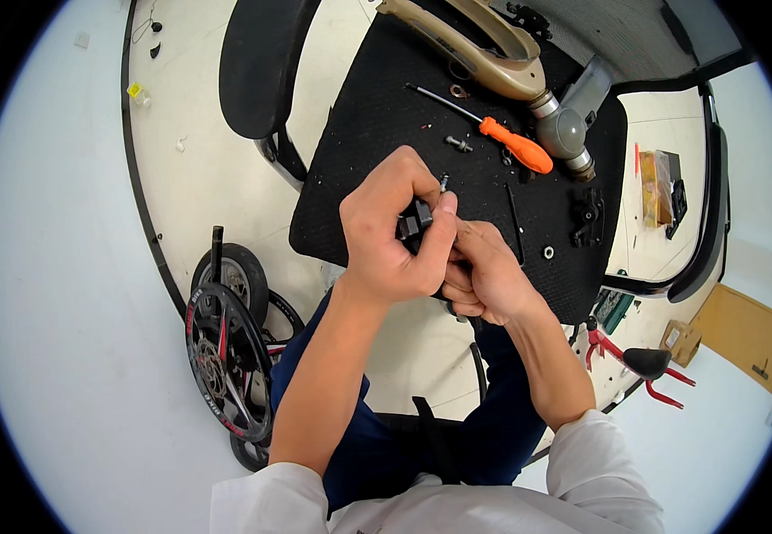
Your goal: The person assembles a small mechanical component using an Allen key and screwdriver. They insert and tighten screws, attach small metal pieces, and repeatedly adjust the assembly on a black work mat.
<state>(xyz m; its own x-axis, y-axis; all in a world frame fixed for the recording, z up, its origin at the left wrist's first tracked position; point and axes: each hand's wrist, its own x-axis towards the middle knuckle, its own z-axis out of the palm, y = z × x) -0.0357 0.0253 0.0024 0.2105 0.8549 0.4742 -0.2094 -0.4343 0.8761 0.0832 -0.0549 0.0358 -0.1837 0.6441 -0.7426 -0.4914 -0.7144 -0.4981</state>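
Both hands — left hand, right hand — fingers tight round small black part; orange screwdriver, bolt nearby.

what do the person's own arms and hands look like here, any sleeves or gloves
Both hands are bare: the left hand and the right hand wear no gloves, rings or watch that can be seen. The forearms are bare too. White sleeves are pushed or rolled up to about the elbows, one on each arm, at the lower edge of the picture. No markings show on the sleeves.
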